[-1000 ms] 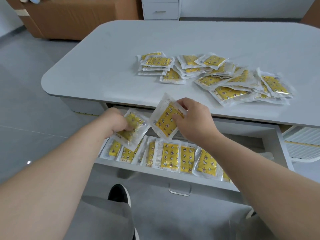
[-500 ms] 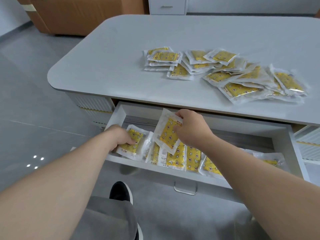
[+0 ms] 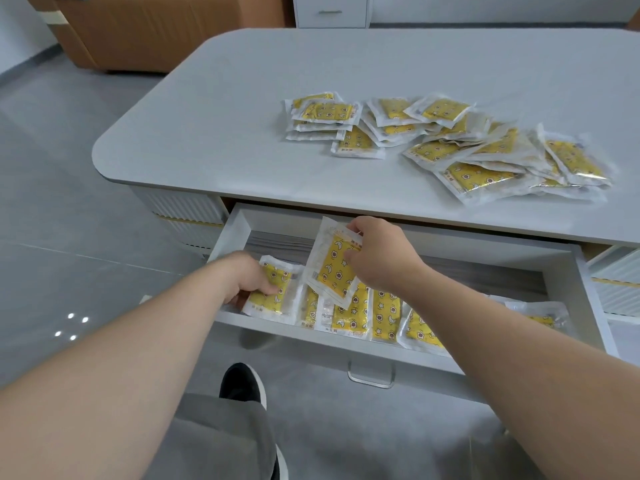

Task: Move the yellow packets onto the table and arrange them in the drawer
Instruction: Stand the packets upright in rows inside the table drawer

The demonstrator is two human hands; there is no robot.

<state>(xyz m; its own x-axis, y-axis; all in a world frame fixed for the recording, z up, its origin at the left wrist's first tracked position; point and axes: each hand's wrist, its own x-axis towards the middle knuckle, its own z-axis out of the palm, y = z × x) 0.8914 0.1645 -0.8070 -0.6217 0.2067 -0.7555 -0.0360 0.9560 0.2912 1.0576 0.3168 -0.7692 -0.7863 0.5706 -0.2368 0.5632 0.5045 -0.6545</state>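
— First entry?
— One yellow packet (image 3: 334, 268), tilted over the open drawer (image 3: 346, 344), pinched near its top by the right hand (image 3: 379, 256).
— The other hand?
— The left hand (image 3: 247, 277) grips a second packet (image 3: 273, 292) at the drawer's left end.
— Around them?
— A row of packets (image 3: 384, 315) beneath, partly hidden by the right forearm (image 3: 467, 317); a loose pile (image 3: 450, 143) on the table (image 3: 242, 133).
— Appearance?
— Clear wrapper, yellow inside, star-and-moon print.

Yellow packets (image 3: 446, 147) with star and moon print, clear edges; white drawer (image 3: 239, 223); pale grey table (image 3: 242, 116)

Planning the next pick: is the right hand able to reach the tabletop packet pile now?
Likely not yet: the right hand holds a packet over the drawer; otherwise nothing stands between it and the pile.
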